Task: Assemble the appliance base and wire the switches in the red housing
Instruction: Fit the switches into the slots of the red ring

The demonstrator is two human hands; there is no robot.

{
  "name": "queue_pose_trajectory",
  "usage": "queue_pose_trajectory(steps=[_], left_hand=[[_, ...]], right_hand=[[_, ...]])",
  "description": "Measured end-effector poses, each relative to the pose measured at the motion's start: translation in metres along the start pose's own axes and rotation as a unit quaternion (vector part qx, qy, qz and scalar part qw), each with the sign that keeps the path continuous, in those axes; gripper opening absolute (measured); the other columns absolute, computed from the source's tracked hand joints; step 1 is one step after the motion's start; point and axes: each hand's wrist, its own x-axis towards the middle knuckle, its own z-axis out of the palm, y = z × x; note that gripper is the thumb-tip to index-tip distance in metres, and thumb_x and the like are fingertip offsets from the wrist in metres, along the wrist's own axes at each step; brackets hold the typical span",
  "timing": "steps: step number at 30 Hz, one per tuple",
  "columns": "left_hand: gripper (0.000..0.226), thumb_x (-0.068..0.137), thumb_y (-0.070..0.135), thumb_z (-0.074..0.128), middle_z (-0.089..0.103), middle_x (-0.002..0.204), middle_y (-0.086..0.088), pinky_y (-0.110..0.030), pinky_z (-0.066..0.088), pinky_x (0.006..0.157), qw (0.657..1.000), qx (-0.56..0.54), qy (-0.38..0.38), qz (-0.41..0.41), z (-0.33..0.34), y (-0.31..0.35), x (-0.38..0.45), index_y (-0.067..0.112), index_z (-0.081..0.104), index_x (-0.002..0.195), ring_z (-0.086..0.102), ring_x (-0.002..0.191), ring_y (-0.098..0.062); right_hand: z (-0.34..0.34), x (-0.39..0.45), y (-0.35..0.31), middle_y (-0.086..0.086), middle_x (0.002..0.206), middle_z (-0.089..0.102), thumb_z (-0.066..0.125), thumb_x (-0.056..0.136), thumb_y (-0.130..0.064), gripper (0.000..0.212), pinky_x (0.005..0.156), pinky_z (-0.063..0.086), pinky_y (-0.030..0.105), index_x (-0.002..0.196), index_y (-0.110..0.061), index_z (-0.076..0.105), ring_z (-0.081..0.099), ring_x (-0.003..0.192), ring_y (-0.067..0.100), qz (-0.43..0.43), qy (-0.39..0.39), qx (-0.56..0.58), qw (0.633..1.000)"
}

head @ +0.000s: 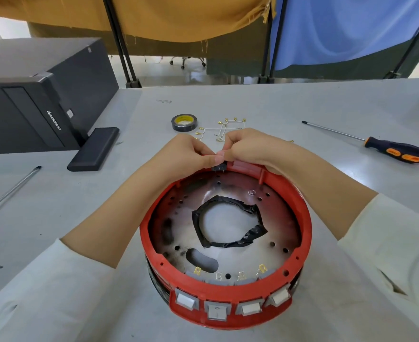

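You sat at a pale grey table (302,107) with mustard and blue cloths hanging behind it; a black computer tower (38,95) lay on its side at the far left, with a flat black block (93,149) just beside it. The red housing (302,233) stood directly in front of you, near the table's edge, open side up; its metal floor showed a large hole ringed with crumpled black tape (228,220). Four white rocker switches (233,307) sat in a row in the housing's near wall, their brass terminals (230,274) poking up inside with no wires on them. Your left hand (191,154) and right hand (245,146) were close together at the housing's far rim, fingertips touching, both pinching a small black part (220,167) with thin metal pins hanging below it; it seemed to be going into a notch in the rim, though I cannot tell whether it was seated. Beyond your hands lay a roll of black tape (184,122) and a loose tangle of white wires (224,128) with brass connectors; an orange-and-black screwdriver (386,149) lay at the right, and a metal rod (8,191) at the left.

The likely risk: pressing the part in crooked could bend its pins or leave it loose in the notch; leaning hard on the far rim could tip or slide the housing; your sleeves sat near the bare switch terminals and could snag.
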Motion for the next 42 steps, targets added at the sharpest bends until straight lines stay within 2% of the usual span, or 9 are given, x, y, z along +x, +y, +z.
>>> queue_pose_trajectory(steps=[7, 13, 20, 25, 27, 29, 32, 37, 42], left_hand=[[0.017, 0.084, 0.036, 0.07, 0.054, 0.044, 0.019, -0.008, 0.032, 0.044, 0.998, 0.043, 0.032, 0.011, 0.004, 0.0, -0.003, 0.021, 0.075, 0.078, 0.045, 0.043, 0.007], [0.047, 0.083, 0.047, 0.067, 0.066, 0.116, 0.007, -0.021, 0.04, 0.086, 0.993, 0.113, 0.035, -0.002, -0.008, 0.007, -0.021, 0.019, 0.063, 0.121, 0.061, 0.101, -0.009], [0.059, 0.091, 0.045, 0.058, 0.054, 0.137, -0.004, -0.032, 0.041, 0.093, 0.966, 0.232, 0.023, -0.111, -0.023, 0.007, -0.064, 0.016, 0.042, 0.14, 0.053, 0.12, -0.024], [0.031, 0.093, 0.044, 0.052, 0.055, 0.08, -0.001, -0.024, 0.032, 0.053, 0.932, 0.323, -0.002, -0.165, -0.02, 0.014, -0.083, 0.013, 0.055, 0.097, 0.052, 0.073, -0.018], [0.021, 0.094, 0.034, 0.051, 0.047, 0.071, 0.0, -0.025, 0.03, 0.049, 0.922, 0.349, 0.003, -0.169, -0.016, 0.013, -0.089, 0.014, 0.05, 0.087, 0.044, 0.061, -0.013], [0.009, 0.095, 0.021, 0.047, 0.045, 0.073, 0.0, -0.025, 0.031, 0.051, 0.916, 0.365, 0.019, -0.165, -0.014, 0.012, -0.092, 0.013, 0.05, 0.094, 0.044, 0.062, -0.014], [0.021, 0.097, 0.016, 0.042, 0.054, 0.093, -0.006, -0.031, 0.039, 0.065, 0.917, 0.374, 0.032, -0.137, -0.01, 0.009, -0.09, 0.011, 0.05, 0.116, 0.051, 0.08, -0.023], [0.034, 0.101, 0.023, 0.038, 0.06, 0.124, -0.013, -0.035, 0.042, 0.084, 0.95, 0.31, -0.014, -0.046, -0.004, 0.018, -0.074, 0.02, 0.047, 0.134, 0.056, 0.107, -0.03], [0.024, 0.1, 0.025, 0.045, 0.066, 0.119, -0.001, -0.03, 0.04, 0.077, 0.972, 0.217, -0.077, 0.05, 0.015, 0.034, -0.049, 0.025, 0.047, 0.124, 0.054, 0.086, -0.017]], right_hand=[[0.007, -0.001, -0.005, -0.006, 0.069, 0.05, 0.062, 0.084, -0.021, 0.021, 0.054, 0.032, 0.026, 0.069, -0.022, 0.047, 0.044, 0.065, 0.01, -0.018, 0.029, -0.063, 0.997], [0.008, -0.014, -0.007, 0.005, 0.088, 0.063, 0.051, 0.094, -0.023, 0.018, 0.061, 0.035, 0.027, 0.092, -0.01, 0.063, 0.055, 0.088, 0.025, -0.023, 0.057, -0.113, 0.992], [-0.012, -0.047, 0.007, 0.016, 0.085, 0.056, 0.043, 0.092, -0.013, 0.02, 0.061, 0.038, 0.029, 0.079, -0.002, 0.054, 0.05, 0.084, 0.03, 0.064, 0.072, -0.197, 0.976], [-0.02, -0.08, 0.003, 0.022, 0.117, 0.056, 0.041, 0.09, -0.007, 0.012, 0.053, 0.039, 0.027, 0.079, -0.003, 0.046, 0.05, 0.083, 0.029, 0.089, 0.067, -0.215, 0.97], [-0.019, -0.092, -0.001, 0.021, 0.125, 0.049, 0.039, 0.093, -0.006, 0.012, 0.072, 0.046, 0.031, 0.101, 0.001, 0.045, 0.055, 0.101, 0.034, 0.131, 0.05, -0.186, 0.972], [-0.02, -0.099, -0.001, 0.018, 0.115, 0.054, 0.038, 0.095, -0.005, 0.033, 0.081, 0.043, 0.035, 0.125, 0.007, 0.041, 0.056, 0.111, 0.035, 0.158, 0.031, -0.191, 0.968], [-0.022, -0.104, 0.0, 0.021, 0.115, 0.053, 0.04, 0.092, -0.008, 0.039, 0.059, 0.052, 0.034, 0.13, 0.002, 0.037, 0.061, 0.095, 0.035, 0.153, -0.003, -0.236, 0.96], [-0.013, -0.087, 0.01, 0.011, 0.137, 0.033, 0.049, 0.092, -0.034, 0.049, 0.1, 0.038, 0.044, 0.138, -0.018, 0.039, 0.037, 0.124, 0.034, -0.014, 0.046, -0.299, 0.953], [-0.012, -0.069, 0.014, 0.002, 0.118, 0.06, 0.05, 0.091, -0.043, 0.031, 0.093, 0.045, 0.042, 0.113, -0.024, 0.06, 0.055, 0.109, 0.024, -0.073, 0.036, -0.274, 0.958]])
